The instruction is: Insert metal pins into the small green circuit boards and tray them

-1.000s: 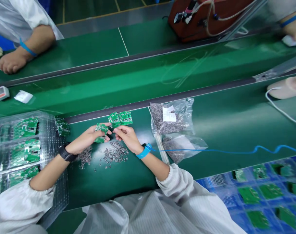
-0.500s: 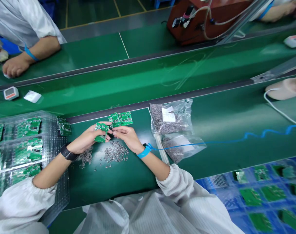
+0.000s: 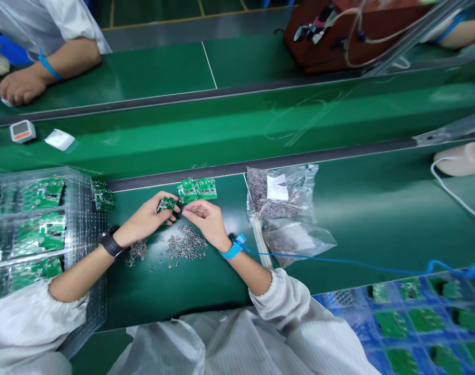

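Observation:
My left hand (image 3: 149, 219) grips a green circuit board (image 3: 166, 203), now tilted, by its edges. At the board's right edge, the thumb and forefinger of my right hand (image 3: 209, 221) are pinched on a tiny shiny metal part, too small to make out in detail. Below both hands lies a loose heap of small metal parts (image 3: 186, 243). A smaller heap of the same parts (image 3: 136, 252) sits under my left wrist. Just beyond my fingers, circuit boards (image 3: 196, 189) lie side by side on the green bench (image 3: 175, 291).
A clear tray (image 3: 85, 208) of boards stands at left, with one board (image 3: 102, 196) at its corner. Bags of metal parts (image 3: 280, 192) lie right of my hands. Blue trays (image 3: 362, 328) of boards are at lower right. A co-worker's hand (image 3: 24, 87) rests across the bench.
The board in my left hand has tipped to a flatter angle, showing less of its face. My right fingertips stay close to its edge. The camera view has shifted slightly.

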A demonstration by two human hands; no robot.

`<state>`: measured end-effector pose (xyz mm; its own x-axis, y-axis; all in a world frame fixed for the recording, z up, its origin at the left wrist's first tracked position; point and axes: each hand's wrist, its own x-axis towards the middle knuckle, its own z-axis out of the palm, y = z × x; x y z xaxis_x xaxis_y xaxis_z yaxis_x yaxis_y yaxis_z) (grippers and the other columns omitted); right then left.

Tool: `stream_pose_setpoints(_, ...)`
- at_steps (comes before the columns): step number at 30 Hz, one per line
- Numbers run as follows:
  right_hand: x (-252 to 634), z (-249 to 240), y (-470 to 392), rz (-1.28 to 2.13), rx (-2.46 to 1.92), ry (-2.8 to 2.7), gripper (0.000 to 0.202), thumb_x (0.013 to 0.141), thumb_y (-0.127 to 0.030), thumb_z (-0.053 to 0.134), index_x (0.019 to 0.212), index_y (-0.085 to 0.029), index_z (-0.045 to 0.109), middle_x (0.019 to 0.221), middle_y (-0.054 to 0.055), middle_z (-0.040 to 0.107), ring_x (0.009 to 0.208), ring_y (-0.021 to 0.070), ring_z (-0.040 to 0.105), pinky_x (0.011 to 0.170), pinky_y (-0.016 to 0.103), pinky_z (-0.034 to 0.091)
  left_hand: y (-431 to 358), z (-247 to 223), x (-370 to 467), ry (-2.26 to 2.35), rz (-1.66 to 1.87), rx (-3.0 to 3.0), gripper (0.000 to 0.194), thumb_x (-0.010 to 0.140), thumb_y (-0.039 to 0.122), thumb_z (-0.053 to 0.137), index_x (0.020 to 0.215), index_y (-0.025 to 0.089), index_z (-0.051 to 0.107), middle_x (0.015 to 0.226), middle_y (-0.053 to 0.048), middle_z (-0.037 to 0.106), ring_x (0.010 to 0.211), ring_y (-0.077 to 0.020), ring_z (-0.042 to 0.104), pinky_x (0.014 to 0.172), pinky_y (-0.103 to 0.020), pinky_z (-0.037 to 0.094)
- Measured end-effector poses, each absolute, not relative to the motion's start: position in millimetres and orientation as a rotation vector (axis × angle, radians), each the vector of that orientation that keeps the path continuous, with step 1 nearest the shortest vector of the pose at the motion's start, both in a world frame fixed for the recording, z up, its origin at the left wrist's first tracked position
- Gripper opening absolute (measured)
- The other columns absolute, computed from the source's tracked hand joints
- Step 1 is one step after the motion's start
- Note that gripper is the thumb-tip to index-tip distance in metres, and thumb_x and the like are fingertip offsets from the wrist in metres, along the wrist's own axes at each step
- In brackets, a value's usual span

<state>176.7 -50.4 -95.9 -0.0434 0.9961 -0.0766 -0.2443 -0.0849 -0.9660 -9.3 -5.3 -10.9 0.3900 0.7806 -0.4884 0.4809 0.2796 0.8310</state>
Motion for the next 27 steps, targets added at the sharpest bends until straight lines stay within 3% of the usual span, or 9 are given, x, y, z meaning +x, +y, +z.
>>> stream_pose_setpoints(5, 176.4, -89.1, -55.2, 1.443, -1.030, -1.021, 0.014, 0.084, -0.035, 0.081, 0.091, -0.025, 0.076, 0.098, 0.004, 0.080, 0.096, 0.0242, 0.077, 0.089, 0.040, 0.063, -9.0, -7.7, -8.3, 1.318, 0.197, 1.605, 0.023, 0.090, 0.031, 0.060, 0.112, 0.023, 0.059, 0.087, -0.004, 0.077, 0.083, -0.0247, 0.073, 0.076, -0.038, 0.054)
stream_pose_setpoints(11, 176.5, -91.1, -55.3, 1.357, -1.136, -1.059, 0.014, 0.084, -0.037, 0.081, 0.089, -0.024, 0.078, 0.094, 0.004, 0.080, 0.090, 0.0240, 0.077, 0.087, 0.040, 0.064, -12.8, -4.1, -4.9, 1.280, 0.235, 1.796, 0.018, 0.090, 0.033, 0.060, 0.105, 0.025, 0.066, 0.083, -0.002, 0.073, 0.074, -0.0237, 0.067, 0.067, -0.033, 0.046)
stream_pose_setpoints(21, 174.8, -94.2, -56.2, 1.271, -1.173, -1.063, 0.015, 0.083, -0.038, 0.082, 0.086, -0.024, 0.077, 0.091, 0.004, 0.079, 0.086, 0.0232, 0.075, 0.083, 0.039, 0.063, -13.4, -4.7, -5.3, 1.247, 0.214, 1.741, 0.018, 0.092, 0.036, 0.058, 0.106, 0.025, 0.063, 0.084, -0.003, 0.074, 0.072, -0.0236, 0.067, 0.063, -0.031, 0.044)
stream_pose_setpoints(27, 173.9, -97.0, -56.8, 1.306, -1.192, -1.066, 0.017, 0.083, -0.040, 0.082, 0.085, -0.024, 0.077, 0.091, 0.004, 0.079, 0.087, 0.0235, 0.075, 0.086, 0.039, 0.062, -13.0, -7.5, -8.8, 1.200, 0.190, 1.898, 0.018, 0.096, 0.036, 0.055, 0.108, 0.026, 0.064, 0.077, 0.000, 0.069, 0.058, -0.0183, 0.056, 0.059, -0.029, 0.035)
